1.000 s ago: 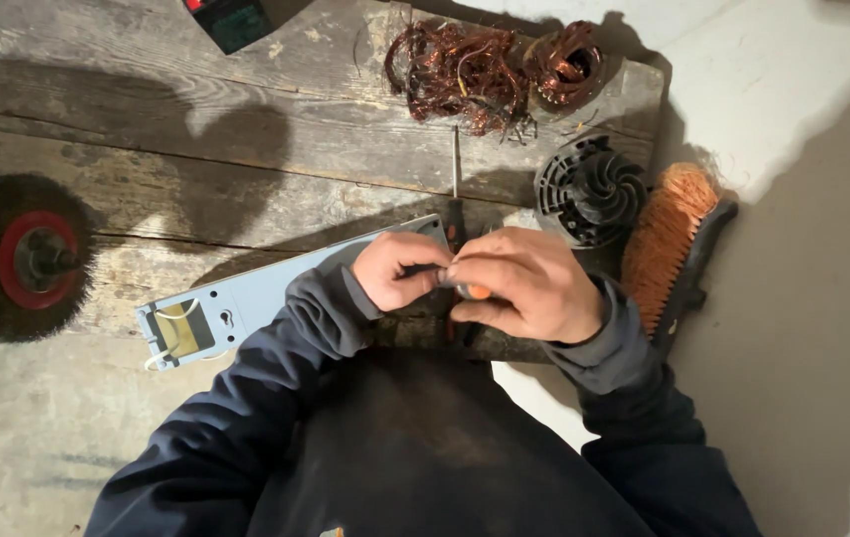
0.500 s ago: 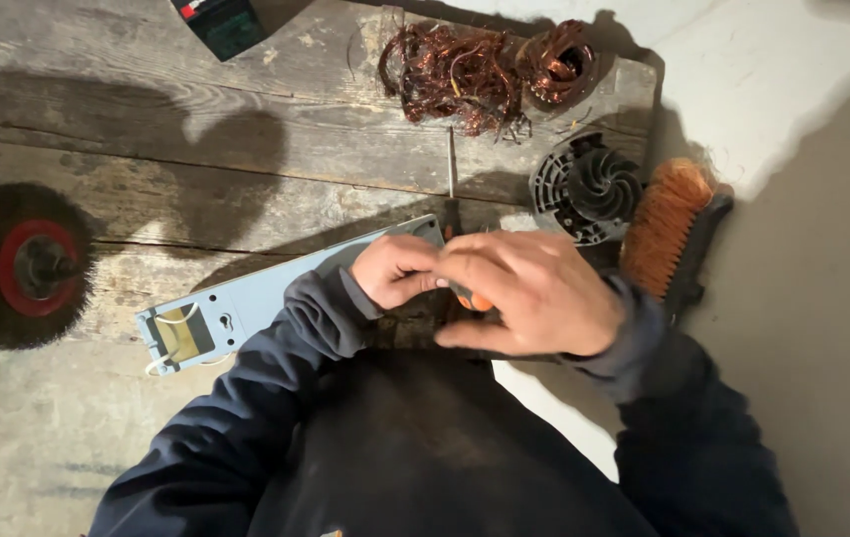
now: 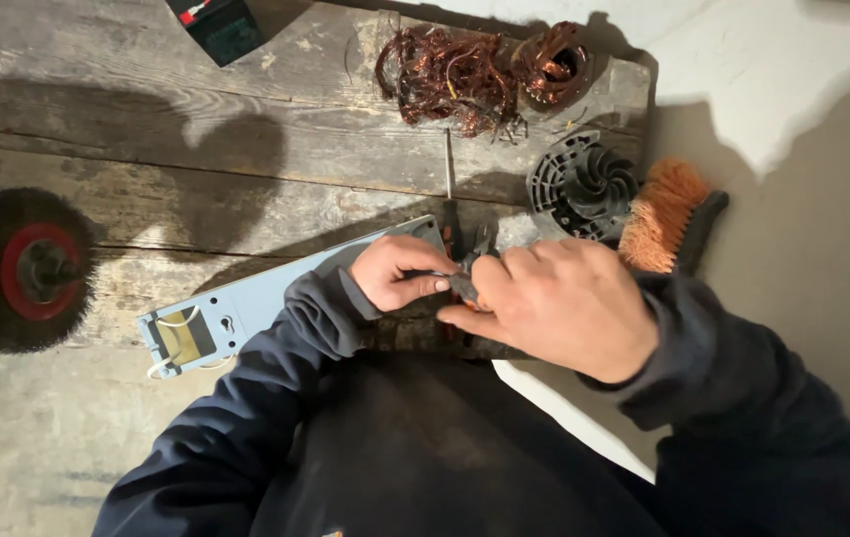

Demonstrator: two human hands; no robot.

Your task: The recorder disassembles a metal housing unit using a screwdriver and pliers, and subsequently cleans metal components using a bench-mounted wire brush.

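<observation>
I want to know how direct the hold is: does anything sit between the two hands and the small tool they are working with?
Nothing visible does. The left hand and the right hand both close directly on the small dark tool, bare fingers against it. The right hand covers most of the tool, so its grip underneath cannot be seen.

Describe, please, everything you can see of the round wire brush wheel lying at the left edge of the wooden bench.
The wire brush wheel is a round disc lying flat on the worn wooden bench, at its left edge. A thick ring of dark, fine bristles, metal by the look of them, surrounds a red hub with a dark fitting at its centre. The bristles look dull and somewhat splayed. Part of its left side runs out of frame. Nothing touches it except the planks beneath; both hands work well to its right.
</observation>
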